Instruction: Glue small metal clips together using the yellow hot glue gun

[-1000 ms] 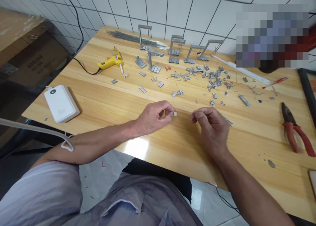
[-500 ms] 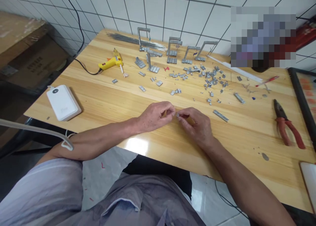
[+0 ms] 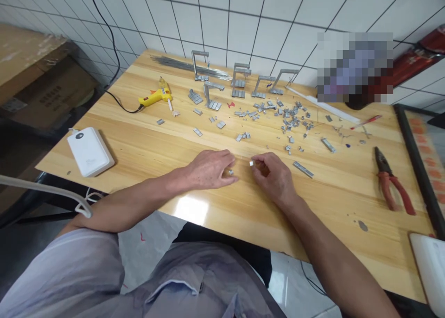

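My left hand (image 3: 213, 169) is low over the table with its thumb and curled fingers around a small silver staple piece (image 3: 231, 172). A gap separates it from my right hand (image 3: 274, 173), which pinches a tiny bright staple piece (image 3: 251, 163) between thumb and forefinger. To the right of that hand lies a longer silver staple strip (image 3: 303, 169). Beyond both hands are scattered bits of staple strip (image 3: 295, 116), with a loose pair (image 3: 243, 136) nearer. Several small crane-like frames of the same silver material stand at the back, one (image 3: 212, 95) farther forward.
A yellow glue gun (image 3: 156, 97) and a white power bank (image 3: 90, 152) are on the left. Thin wires (image 3: 187, 66) lie along the back. Red-handled pliers (image 3: 389, 181), a red pen (image 3: 365, 122) and a black-framed panel (image 3: 417, 160) are on the right.
My hands have drawn apart from where their fingertips met. The left moved slightly left and its fingers loosened; the staple pieces now show at both hands. The view has shifted slightly.
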{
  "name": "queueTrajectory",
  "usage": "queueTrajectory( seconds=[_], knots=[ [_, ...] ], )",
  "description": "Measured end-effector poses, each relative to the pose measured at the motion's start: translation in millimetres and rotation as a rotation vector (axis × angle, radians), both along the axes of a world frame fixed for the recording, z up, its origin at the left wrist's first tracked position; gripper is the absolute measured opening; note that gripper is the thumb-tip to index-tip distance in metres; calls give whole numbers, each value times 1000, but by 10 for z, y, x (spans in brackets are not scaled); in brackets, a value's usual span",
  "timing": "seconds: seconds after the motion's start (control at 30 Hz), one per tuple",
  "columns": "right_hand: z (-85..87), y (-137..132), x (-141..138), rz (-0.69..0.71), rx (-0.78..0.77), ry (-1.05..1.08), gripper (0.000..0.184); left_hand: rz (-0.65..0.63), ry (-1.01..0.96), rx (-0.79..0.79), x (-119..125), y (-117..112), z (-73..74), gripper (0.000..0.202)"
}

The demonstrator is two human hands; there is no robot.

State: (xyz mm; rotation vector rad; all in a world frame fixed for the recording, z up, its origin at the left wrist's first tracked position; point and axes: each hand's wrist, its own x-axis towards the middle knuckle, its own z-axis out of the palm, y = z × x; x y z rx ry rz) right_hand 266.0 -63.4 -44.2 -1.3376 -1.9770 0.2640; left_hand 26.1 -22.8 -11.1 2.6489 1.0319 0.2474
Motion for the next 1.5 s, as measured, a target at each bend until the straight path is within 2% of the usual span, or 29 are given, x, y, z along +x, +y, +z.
queueTrajectory(
  seconds=[0.17,0.43,0.63,0.77,0.87,1.0,1.17,1.27,1.37,1.5],
  knots=[
    [27,-53,9,-6,-9,11,27,-26,-42,6,2,-5,-76,17],
    [87,-92,23,-4,-82,9,30,-49,-232,38,8,7,-123,14],
    [66,-86,19,-11,-87,19,29,-58,-245,53,-2,2,-145,14],
    [36,-80,18,-15,-68,25,25,-27,-243,92,12,-29,-220,13],
    [17,-64,25,-20,-67,31,26,35,-292,55,7,12,-237,18],
    [-20,-29,43,-33,-48,34,24,122,-480,-184,-19,122,-161,18],
    [-20,-23,5,6,49,30,22,305,-733,-711,-1,214,-101,29],
    [40,-61,-61,53,114,35,19,334,-912,-966,39,237,-96,32],
    [109,-111,-128,101,159,53,19,326,-988,-1104,78,208,-79,34],
    [151,-142,-195,112,148,63,20,297,-990,-1182,119,112,-66,36]
  ],
)
